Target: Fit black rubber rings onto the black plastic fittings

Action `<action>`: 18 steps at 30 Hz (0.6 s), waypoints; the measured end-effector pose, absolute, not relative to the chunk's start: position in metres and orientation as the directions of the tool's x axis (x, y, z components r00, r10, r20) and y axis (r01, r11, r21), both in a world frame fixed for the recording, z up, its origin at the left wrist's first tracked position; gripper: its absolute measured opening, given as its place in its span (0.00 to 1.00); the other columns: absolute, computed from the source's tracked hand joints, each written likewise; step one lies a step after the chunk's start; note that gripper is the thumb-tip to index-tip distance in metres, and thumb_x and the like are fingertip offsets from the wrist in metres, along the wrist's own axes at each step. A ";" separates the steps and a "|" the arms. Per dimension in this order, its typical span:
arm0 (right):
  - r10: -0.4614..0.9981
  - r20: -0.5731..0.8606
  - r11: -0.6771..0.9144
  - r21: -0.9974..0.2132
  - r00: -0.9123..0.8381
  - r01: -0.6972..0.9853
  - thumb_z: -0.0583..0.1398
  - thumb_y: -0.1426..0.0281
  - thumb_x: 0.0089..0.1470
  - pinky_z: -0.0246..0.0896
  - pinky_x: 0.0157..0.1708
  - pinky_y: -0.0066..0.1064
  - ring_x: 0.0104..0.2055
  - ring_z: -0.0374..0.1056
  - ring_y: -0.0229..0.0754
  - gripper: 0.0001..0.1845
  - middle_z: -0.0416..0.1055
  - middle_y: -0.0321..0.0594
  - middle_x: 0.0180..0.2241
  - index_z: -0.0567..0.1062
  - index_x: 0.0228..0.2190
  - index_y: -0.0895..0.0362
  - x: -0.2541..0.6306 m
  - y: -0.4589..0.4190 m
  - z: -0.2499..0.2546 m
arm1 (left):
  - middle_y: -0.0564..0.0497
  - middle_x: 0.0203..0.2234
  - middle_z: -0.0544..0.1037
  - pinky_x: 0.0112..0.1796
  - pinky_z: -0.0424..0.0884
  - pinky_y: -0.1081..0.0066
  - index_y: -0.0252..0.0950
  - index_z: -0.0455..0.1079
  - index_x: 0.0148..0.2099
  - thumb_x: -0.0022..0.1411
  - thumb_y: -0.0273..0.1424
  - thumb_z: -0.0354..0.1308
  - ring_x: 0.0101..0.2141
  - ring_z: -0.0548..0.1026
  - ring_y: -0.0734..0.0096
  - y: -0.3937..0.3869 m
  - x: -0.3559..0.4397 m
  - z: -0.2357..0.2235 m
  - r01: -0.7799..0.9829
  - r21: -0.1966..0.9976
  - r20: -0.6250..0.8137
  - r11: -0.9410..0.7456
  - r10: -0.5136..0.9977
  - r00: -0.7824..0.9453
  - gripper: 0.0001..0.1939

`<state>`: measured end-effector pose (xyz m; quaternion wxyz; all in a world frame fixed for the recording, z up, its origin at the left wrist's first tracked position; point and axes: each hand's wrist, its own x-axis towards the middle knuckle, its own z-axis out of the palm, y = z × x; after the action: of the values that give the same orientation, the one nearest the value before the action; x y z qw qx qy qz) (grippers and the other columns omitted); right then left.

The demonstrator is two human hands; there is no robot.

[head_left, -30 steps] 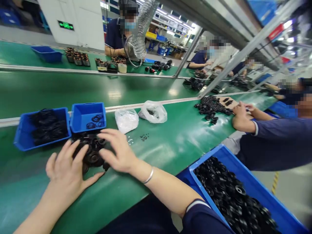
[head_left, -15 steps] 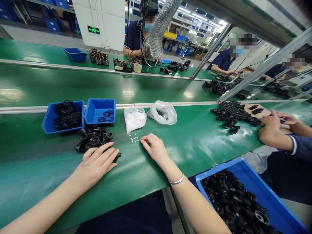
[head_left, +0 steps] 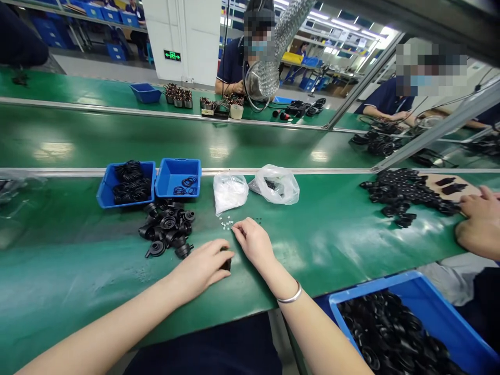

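My left hand (head_left: 207,265) is curled around a black plastic part (head_left: 226,264), mostly covered by the fingers, just above the green table (head_left: 156,307). The fingertips of my right hand (head_left: 253,242) are pinched together at the edge of a scatter of small white pieces (head_left: 226,224); whatever is between them is too small to make out. Behind the scatter stands a clear bag of white pieces (head_left: 230,194). To the left lies a pile of round black plastic parts (head_left: 167,223).
Two blue bins (head_left: 102,195) with black rings stand behind the pile. An open plastic bag (head_left: 287,190) holds dark bits. A large blue crate (head_left: 433,291) of black parts is at lower right. A co-worker's hand (head_left: 478,224) rests near black parts (head_left: 402,195) at right.
My left hand has moved right, away from the pile, with a black part in it. My right hand remains pinched by the white pieces. The view has swung left.
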<state>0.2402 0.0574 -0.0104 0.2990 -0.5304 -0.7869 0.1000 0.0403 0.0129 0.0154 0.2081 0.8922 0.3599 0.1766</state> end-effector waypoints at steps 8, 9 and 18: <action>0.891 0.366 0.420 -0.449 -0.267 0.789 0.58 0.73 0.63 0.63 0.35 0.31 0.34 0.68 0.41 0.06 0.70 0.38 0.30 0.75 0.33 0.56 0.238 0.057 -0.007 | 0.41 0.55 0.75 0.40 0.73 0.74 0.39 0.71 0.59 0.66 0.34 0.61 0.41 0.77 0.70 0.011 0.014 0.030 -0.338 0.829 -0.212 0.445 0.810 0.547 0.20; 0.889 0.370 0.424 -0.447 -0.269 0.788 0.58 0.73 0.63 0.63 0.35 0.31 0.34 0.68 0.42 0.06 0.70 0.39 0.30 0.75 0.33 0.56 0.238 0.057 -0.007 | 0.40 0.55 0.75 0.40 0.73 0.75 0.39 0.71 0.59 0.66 0.34 0.61 0.41 0.77 0.71 0.010 0.013 0.031 -0.381 0.783 -0.220 0.491 0.792 0.570 0.20; 0.875 0.390 0.450 -0.444 -0.285 0.775 0.58 0.73 0.63 0.63 0.35 0.31 0.34 0.68 0.42 0.06 0.70 0.39 0.31 0.75 0.33 0.57 0.239 0.056 -0.010 | 0.34 0.56 0.74 0.33 0.71 0.77 0.32 0.70 0.61 0.63 0.30 0.62 0.37 0.74 0.72 0.009 0.011 0.029 -0.560 0.535 -0.137 0.633 0.718 0.682 0.24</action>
<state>0.2392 0.0560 -0.0098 0.2994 -0.5176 -0.7972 0.0839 0.0113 0.0093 0.0287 0.8873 0.2317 0.1713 0.3601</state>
